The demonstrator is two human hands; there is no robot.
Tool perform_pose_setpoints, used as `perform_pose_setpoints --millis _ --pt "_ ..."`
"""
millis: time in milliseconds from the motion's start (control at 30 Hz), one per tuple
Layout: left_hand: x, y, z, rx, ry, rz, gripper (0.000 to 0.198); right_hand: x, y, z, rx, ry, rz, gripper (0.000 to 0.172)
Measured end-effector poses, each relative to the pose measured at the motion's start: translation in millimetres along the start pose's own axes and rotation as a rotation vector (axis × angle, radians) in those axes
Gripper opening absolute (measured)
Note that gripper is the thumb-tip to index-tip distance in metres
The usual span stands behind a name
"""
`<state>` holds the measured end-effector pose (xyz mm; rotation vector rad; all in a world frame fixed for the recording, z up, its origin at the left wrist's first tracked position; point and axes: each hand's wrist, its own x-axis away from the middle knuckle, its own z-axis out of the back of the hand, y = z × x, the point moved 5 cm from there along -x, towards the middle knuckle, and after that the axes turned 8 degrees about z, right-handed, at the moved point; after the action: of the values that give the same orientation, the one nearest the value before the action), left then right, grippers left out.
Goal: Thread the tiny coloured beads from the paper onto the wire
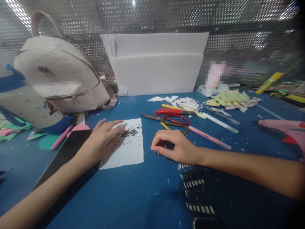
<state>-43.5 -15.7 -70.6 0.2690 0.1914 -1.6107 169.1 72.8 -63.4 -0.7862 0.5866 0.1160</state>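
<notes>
Some glitter (132, 131) on white paper (132, 154) is extending lengthwise from the nearer, loosely spread left hand (101, 138) toward the half-curled right hand (176, 144), either hand's hold remaining unclear.

Work surface: blue tabletop (143, 197), extending from near to far, marked with pale specks. Far boundary: grey perforated screen (152, 16) with rounded holes, spanning left to right behind the table. Bright patches of light appear at its far left and far right; whether reflected or transmitted cannot be determined.
</notes>
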Motion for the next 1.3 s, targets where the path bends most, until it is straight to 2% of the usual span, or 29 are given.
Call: perform_pose_setpoints --millis 700,1300 --pt "0.0 -0.2 -3.5 0.061 -0.003 -0.023 0.013 -0.3 -0.5 -0.1 0.002 -0.001 0.004 0.009" --pt "0.1 4.3 -2.6 0.084 -0.036 0.026 0.009 -0.6 -0.5 0.5 -0.002 0.004 0.001 0.009"
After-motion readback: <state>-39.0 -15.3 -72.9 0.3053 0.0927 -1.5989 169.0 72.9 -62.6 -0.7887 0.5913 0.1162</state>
